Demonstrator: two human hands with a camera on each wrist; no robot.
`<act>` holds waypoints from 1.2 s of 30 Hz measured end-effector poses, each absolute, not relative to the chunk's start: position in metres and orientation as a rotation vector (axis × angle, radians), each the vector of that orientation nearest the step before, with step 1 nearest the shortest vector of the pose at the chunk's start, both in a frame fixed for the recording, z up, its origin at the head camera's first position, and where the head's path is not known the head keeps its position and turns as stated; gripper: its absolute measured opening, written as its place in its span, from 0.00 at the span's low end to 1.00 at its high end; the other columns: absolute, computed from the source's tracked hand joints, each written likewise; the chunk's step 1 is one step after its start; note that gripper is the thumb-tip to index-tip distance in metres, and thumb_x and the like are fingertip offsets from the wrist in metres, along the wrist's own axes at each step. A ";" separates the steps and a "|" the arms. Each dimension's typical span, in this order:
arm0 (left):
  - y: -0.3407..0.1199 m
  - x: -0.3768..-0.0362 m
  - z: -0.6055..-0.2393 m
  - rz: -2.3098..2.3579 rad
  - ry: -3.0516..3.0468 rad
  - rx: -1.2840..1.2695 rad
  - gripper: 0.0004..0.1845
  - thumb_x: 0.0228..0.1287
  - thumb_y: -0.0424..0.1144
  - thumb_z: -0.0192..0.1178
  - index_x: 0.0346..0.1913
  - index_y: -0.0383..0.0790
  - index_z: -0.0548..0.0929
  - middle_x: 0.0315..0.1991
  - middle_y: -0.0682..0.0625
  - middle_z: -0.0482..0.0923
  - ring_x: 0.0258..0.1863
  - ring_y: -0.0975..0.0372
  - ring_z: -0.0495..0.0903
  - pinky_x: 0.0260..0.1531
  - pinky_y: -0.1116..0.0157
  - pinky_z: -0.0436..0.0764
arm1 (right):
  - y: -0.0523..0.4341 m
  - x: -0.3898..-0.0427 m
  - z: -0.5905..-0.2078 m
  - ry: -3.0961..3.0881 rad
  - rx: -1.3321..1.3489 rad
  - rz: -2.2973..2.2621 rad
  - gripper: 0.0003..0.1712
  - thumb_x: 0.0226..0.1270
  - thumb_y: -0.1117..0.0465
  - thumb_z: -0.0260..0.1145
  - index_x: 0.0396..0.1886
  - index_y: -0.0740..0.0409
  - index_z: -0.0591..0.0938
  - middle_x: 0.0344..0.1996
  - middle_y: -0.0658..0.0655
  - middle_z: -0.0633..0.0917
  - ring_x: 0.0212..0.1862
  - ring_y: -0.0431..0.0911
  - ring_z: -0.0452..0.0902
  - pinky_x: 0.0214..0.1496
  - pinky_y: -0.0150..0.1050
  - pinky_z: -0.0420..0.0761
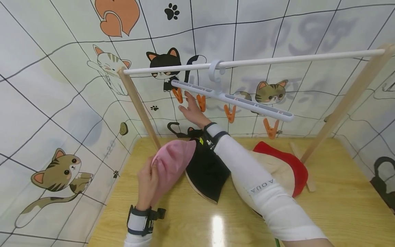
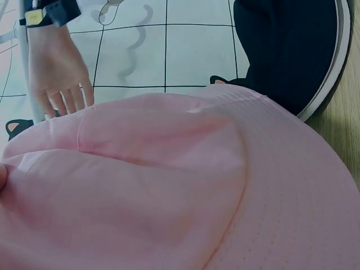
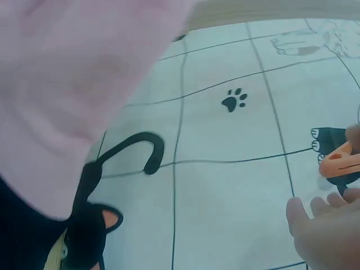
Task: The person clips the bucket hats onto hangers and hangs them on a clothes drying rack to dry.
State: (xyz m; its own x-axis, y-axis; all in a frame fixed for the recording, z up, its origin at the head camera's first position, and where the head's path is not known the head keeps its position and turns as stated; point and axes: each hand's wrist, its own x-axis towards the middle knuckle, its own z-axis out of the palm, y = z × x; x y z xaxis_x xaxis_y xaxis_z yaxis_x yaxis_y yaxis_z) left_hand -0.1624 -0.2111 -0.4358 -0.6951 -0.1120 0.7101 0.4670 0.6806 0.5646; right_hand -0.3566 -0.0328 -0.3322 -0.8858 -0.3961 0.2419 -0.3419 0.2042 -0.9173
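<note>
Left hand (image 1: 148, 183): fingers curled round the near edge of a pink hat (image 1: 172, 161), gripping it. Hat is held up off the counter (image 1: 197, 219), over its left part, crown tilted toward the rack. In the left wrist view the pink fabric fills most of the frame.

Right hand (image 1: 192, 111): raised, fingers straight and spread, holding nothing. It sits between the two leftmost orange clips, the first clip (image 1: 178, 95) on its left and the second clip (image 1: 201, 102) on its right; fingertips are close to both, contact cannot be told. In the right wrist view one orange clip shows just above the fingertips.

Clips hang from a white clip hanger (image 1: 231, 100), hooked over a white rail (image 1: 277, 60). The rail rests on wooden posts (image 1: 139, 106). Two more orange clips hang farther right on the hanger, well apart from the hand.

On the counter: a black hat (image 1: 206, 171) lies just beside the pink hat, partly under the right forearm. A beige and red hat (image 1: 287, 168) lies to its right, near the base of the right post.

Backdrop: tiled sheet with cartoon cats (image 1: 61, 171).
</note>
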 end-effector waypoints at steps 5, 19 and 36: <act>-0.208 -0.159 -0.438 -0.976 -2.130 -0.284 0.09 0.68 0.23 0.51 0.46 0.30 0.80 0.35 0.39 0.83 0.32 0.52 0.83 0.31 0.60 0.79 | -0.039 -0.357 -0.323 2.335 -0.732 -1.937 0.37 0.76 0.61 0.52 0.77 0.50 0.46 0.75 0.53 0.51 0.74 0.48 0.48 0.70 0.52 0.55; -0.206 -0.153 -0.438 -0.976 -2.122 -0.289 0.08 0.67 0.21 0.51 0.44 0.29 0.79 0.29 0.41 0.82 0.24 0.58 0.77 0.27 0.71 0.74 | -0.036 -0.357 -0.315 2.318 -0.642 -1.988 0.28 0.75 0.57 0.56 0.71 0.54 0.64 0.64 0.56 0.71 0.65 0.46 0.65 0.63 0.43 0.68; -0.198 -0.157 -0.425 -1.037 -2.063 -0.277 0.14 0.69 0.23 0.50 0.52 0.31 0.80 0.43 0.39 0.82 0.41 0.51 0.81 0.45 0.66 0.75 | -0.035 -0.353 -0.310 1.912 -0.680 -1.983 0.22 0.78 0.60 0.49 0.68 0.60 0.69 0.60 0.60 0.73 0.62 0.49 0.68 0.60 0.45 0.71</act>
